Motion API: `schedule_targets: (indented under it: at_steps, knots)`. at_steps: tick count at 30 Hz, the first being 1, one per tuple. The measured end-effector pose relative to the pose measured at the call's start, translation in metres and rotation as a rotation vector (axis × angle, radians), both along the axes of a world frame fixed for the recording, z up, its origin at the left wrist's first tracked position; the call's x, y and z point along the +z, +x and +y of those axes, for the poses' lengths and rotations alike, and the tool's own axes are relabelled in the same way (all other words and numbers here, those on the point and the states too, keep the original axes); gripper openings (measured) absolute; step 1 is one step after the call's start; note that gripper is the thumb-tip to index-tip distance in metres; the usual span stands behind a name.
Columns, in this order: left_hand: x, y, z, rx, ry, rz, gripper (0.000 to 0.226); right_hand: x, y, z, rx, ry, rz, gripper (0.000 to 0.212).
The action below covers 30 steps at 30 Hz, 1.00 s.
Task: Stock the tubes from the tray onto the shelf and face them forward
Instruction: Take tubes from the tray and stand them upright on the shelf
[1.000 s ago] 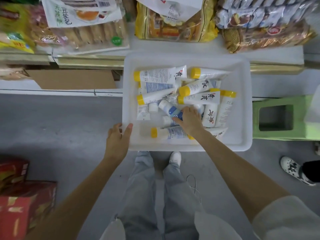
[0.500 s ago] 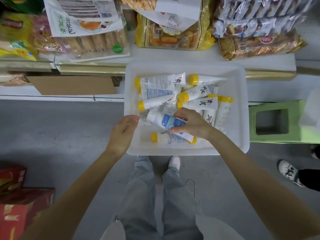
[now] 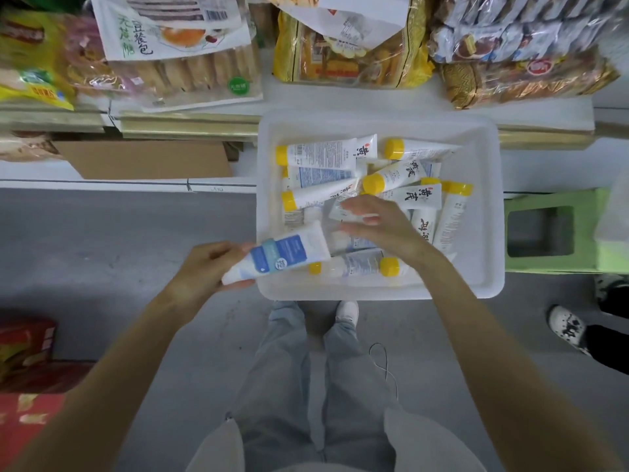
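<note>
A white plastic tray (image 3: 490, 212) sits in front of me, holding several white tubes with yellow caps (image 3: 394, 178). My left hand (image 3: 200, 270) grips a white tube with a blue label (image 3: 282, 255) at the tray's left front corner, cap end toward me. My right hand (image 3: 381, 226) hovers over the tubes in the tray's middle with fingers spread and nothing in it. The shelf (image 3: 187, 120) runs across the top behind the tray, with a lower white ledge (image 3: 119, 183) to the left.
Snack and bread bags (image 3: 177, 56) crowd the shelf. A cardboard sheet (image 3: 146, 160) lies under it at left. A green stool (image 3: 558, 233) stands right of the tray. Red boxes (image 3: 23, 376) sit at lower left. Another person's shoe (image 3: 568, 327) is at right.
My right hand lifted the blue-labelled tube out of the tray and passed it to my left hand, then let go and moved back over the tubes.
</note>
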<state>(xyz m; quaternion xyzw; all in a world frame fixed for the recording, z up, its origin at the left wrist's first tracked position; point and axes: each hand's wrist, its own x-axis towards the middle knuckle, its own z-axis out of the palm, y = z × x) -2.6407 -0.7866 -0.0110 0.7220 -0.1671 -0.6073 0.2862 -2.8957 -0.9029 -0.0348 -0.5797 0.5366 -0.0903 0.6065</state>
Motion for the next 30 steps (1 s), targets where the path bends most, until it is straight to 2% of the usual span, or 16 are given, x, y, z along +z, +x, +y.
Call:
schedule_targets:
  at_steps: [2, 7, 12, 18, 25, 27, 30]
  knots:
    - [-0.004, 0.011, 0.009, 0.149, -0.032, 0.004, 0.013, -0.011, -0.018, -0.003, -0.101, 0.038, 0.031, 0.026]
    - [-0.012, 0.024, 0.024, 0.36, -0.046, 0.039, 0.017, -0.053, -0.026, 0.018, 0.107, 0.136, 0.172, 0.026]
    - [-0.019, 0.02, 0.027, 0.401, -0.03, 0.041, 0.036, -0.073, -0.011, 0.028, 0.235, 0.117, 0.174, 0.03]
    - [-0.018, 0.003, 0.018, 0.435, -0.049, 0.042, 0.023, -0.086, -0.006, 0.027, 0.424, 0.077, 0.277, 0.045]
    - [-0.018, -0.009, 0.019, 0.457, -0.039, 0.054, 0.022, -0.095, -0.003, 0.021, 0.584, -0.03, 0.314, 0.043]
    - [-0.016, -0.013, 0.02, 0.454, -0.041, 0.083, 0.025, -0.092, -0.003, 0.019, 0.534, -0.015, 0.229, 0.04]
    - [-0.01, -0.02, 0.022, 0.458, -0.051, 0.171, 0.029, -0.07, -0.002, 0.009, 0.303, 0.034, 0.043, 0.029]
